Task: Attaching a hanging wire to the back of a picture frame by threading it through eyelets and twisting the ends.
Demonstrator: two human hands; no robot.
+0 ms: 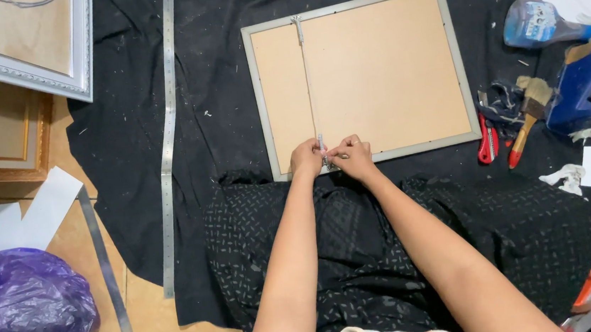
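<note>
Both hands, left hand [305,159] and right hand [353,157], pinch fingers on a half-hidden metal hanger [322,149] at the frame [366,74].

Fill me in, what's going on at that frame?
A person sits on a black cloth with a picture frame lying face down. Both hands, left hand and right hand, pinch a small metal fitting at the frame's near edge. A cord runs across the backing board from it.
</note>
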